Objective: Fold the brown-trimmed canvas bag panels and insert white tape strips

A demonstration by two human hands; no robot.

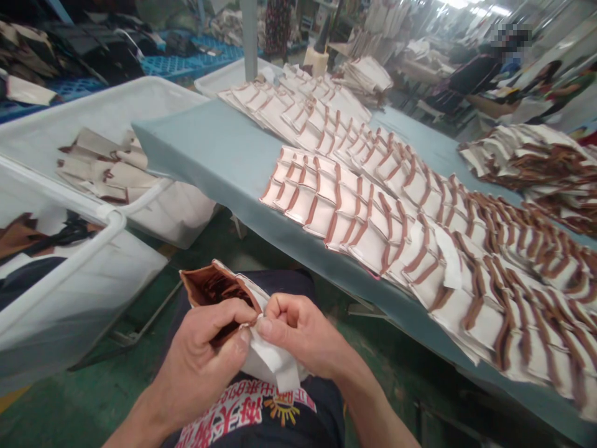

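Above the lap (291, 283), the left hand (205, 339) holds the pouch (204, 285) by its rim — the right hand (298, 326) pinches it beside a hanging white strip (276, 359). Rim work seems in hand; the next move calls for steady pinching.

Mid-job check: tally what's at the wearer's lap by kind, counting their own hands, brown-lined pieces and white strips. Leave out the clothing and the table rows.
Hands, left hand and right hand: 2
Brown-lined piece: 1
White strip: 1
Total: 4
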